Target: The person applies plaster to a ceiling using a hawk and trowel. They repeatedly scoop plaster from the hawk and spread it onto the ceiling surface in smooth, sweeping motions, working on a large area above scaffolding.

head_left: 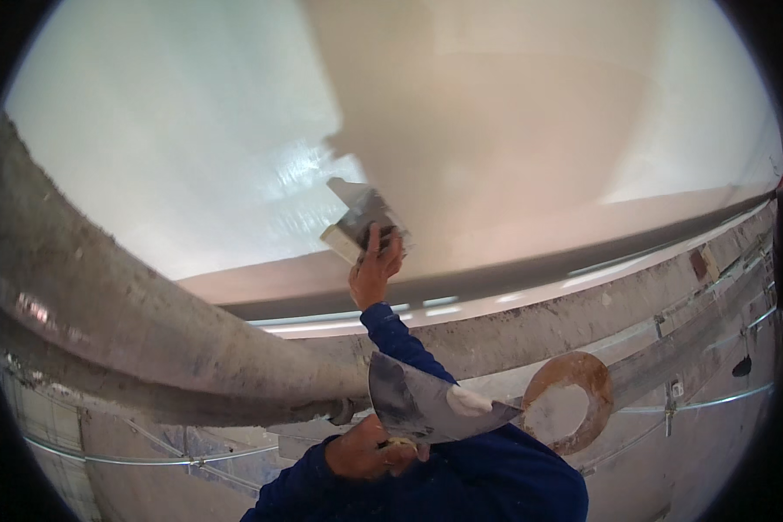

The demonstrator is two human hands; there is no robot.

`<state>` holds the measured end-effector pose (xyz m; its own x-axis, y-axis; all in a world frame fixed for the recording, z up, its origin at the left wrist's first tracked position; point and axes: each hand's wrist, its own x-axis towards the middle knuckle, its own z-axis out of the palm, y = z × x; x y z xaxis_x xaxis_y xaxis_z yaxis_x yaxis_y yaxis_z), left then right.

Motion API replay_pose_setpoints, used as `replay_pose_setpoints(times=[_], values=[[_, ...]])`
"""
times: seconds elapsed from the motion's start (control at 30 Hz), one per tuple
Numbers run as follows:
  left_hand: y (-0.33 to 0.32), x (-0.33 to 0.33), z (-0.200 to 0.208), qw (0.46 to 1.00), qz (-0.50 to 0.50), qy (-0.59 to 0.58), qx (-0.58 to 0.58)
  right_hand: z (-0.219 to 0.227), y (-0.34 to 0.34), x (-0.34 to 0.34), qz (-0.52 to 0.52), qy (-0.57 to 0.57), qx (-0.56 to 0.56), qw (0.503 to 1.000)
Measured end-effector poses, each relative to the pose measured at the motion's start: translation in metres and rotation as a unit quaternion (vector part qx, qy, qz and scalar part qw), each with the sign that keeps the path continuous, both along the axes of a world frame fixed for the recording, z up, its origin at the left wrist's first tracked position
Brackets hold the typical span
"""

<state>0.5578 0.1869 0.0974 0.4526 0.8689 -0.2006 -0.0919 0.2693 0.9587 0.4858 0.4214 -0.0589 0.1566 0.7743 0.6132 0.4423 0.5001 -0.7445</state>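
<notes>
A flat grey tool (372,211) is held up near the middle of the view, at the lower part of a large pale surface (505,113); its outline is angular and a little blurred, its face is dull and smudged, and a cream-coloured edge is shown at its lower left. It is pinched by the right grip (376,271), with the fingers laid up over its face and the thumb side partly hidden; whether the surface is touched by it along its whole edge cannot be told. Beside the tool, to the left, a glossy, wet-looking patch (300,174) is seen on the surface, while a broad shadow is cast to the right. Lower down, a wide metal blade (422,404) is held tilted by the left grip (370,450), its fingers curled closed around the handle at the lower edge; the blade is dark, scuffed and streaked, and a rounded lump of white paste (468,401) is carried on it toward the right. Just beyond the blade's right tip, a round brown ring (598,402) is seen with a pale whitish middle; whether a container with contents is shown there cannot be told. Both arms are covered by dark blue sleeves (404,337), and the left side is crossed by a thick, curved grey beam (130,304)
</notes>
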Motion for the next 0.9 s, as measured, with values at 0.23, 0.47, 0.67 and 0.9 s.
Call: replay_pose_setpoints(times=[0.23, 0.47, 0.67, 0.9], values=[[-0.001, 0.005, -0.003, 1.0, 0.004, 0.003, -0.007, -0.009, -0.07, 0.108, 0.217, 0.088, -0.036, 0.972], [0.014, 0.017, -0.038, 1.0, 0.007, 0.004, 0.001, 0.011, -0.098, 0.315, 0.15, 0.129, 0.045, 0.979], [0.043, 0.044, -0.063, 0.999, -0.002, -0.003, 0.033, 0.118, -0.123, 0.352, 0.24, 0.69, -0.191, 0.655], [0.071, 0.084, -0.042, 0.993, 0.059, -0.089, 0.053, 0.07, -0.103, 0.415, 0.303, 0.095, -0.369, 0.874]])
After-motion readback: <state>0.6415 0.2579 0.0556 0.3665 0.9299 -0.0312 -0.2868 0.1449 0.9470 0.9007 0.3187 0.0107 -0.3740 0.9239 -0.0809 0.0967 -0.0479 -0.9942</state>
